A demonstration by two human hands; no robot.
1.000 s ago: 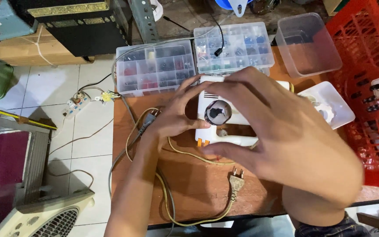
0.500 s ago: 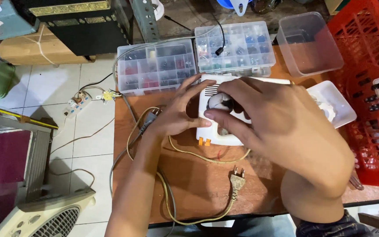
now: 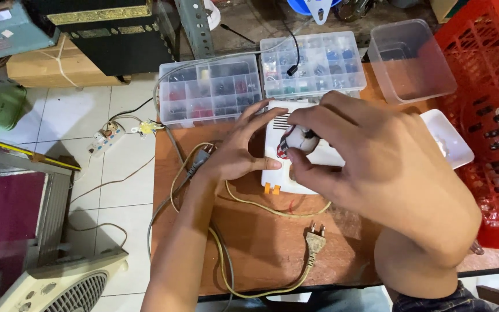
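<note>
one view only, from a camera on the person's head, looking steeply down onto the wooden table (image 3: 261, 242). it sits close above the table, so the forearms enter from the bottom edge and the right hand (image 3: 376, 167) looms large beside the left hand (image 3: 238, 153). the table's far edge lies toward the top of the frame; left of the table, tiled floor (image 3: 76, 115) shows below.
</note>
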